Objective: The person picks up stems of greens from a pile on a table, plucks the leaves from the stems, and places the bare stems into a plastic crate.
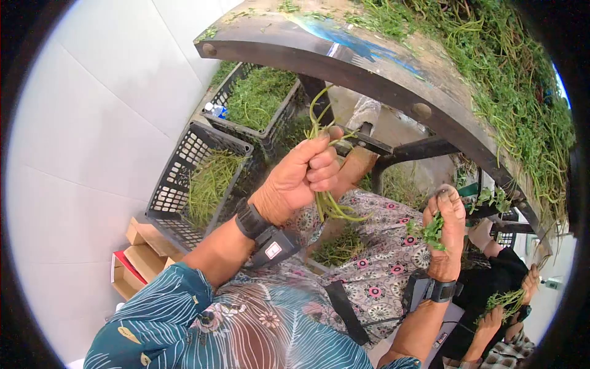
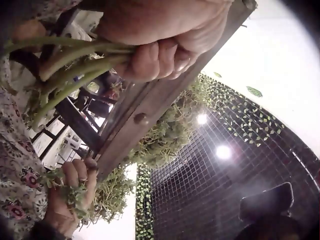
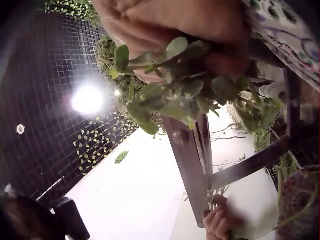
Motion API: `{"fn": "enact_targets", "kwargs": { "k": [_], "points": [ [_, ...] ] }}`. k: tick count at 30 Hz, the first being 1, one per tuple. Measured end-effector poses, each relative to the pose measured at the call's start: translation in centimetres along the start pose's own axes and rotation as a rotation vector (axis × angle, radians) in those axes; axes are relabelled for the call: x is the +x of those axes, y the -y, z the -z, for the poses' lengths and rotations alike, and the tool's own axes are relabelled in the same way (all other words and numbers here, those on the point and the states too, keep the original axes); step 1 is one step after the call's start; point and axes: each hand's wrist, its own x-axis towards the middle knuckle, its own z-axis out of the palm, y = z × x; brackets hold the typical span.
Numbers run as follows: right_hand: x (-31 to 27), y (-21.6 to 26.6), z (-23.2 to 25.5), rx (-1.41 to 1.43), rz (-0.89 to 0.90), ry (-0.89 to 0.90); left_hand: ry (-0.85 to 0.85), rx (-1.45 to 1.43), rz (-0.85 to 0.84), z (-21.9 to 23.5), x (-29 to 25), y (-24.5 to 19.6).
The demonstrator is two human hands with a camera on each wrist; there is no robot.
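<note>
My left hand [image 1: 301,172] grips a small bunch of green stems [image 1: 335,210], fingers curled round it. The stems poke out above and below the fist. In the left wrist view, the thick stem [image 2: 75,62] ends fan out beside the curled fingers. To the right, below the table edge, my right hand [image 1: 447,215] holds leafy green sprigs [image 1: 433,232] in its curled fingers. Small rounded leaves [image 3: 172,100] spill out under that hand in the right wrist view; part of the sprigs is hidden in the palm.
A curved table [image 1: 362,80] piled with greens [image 1: 522,86] arches ahead. At left stand a black crate [image 1: 166,197] of stems and another crate [image 1: 212,120] of leafy greens. Cardboard boxes [image 1: 144,261] lie below. Another person's hands [image 1: 490,323] hold greens at the lower right.
</note>
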Motion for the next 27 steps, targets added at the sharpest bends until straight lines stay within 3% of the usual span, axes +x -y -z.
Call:
{"fn": "enact_targets", "kwargs": {
  "k": [4, 9, 12, 17, 20, 23, 27],
  "points": [
    [-0.4, 0.0, -0.6, -0.120, 0.013, -0.008, 0.116, -0.061, -0.009, -0.3, 0.0, -0.8],
    [-0.2, 0.0, -0.2, -0.219, 0.028, 0.040, -0.041, 0.588, 0.004, -3.1, -1.7, -1.8],
    [-0.3, 0.0, -0.5, -0.242, 0.027, 0.029, -0.030, 0.812, 0.041, -3.0, -2.5, -1.1],
    [-1.8, 1.1, -2.4, -0.332, 0.018, 0.062, 0.213, 0.790, 0.106, -2.5, -3.0, 0.5],
    [-3.6, 2.7, -5.6, -0.567, 0.048, 0.158, 0.234, 1.108, 0.006, -3.3, -2.7, 2.8],
    [-4.3, 3.2, -8.1, -0.876, 0.381, 0.191, 0.299, 1.362, -0.120, -3.3, -2.1, 4.5],
    [-4.6, 2.3, -8.3, -1.034, 0.357, 0.273, 0.317, 1.617, -0.301, -3.8, -2.5, 5.7]
  ]
}}
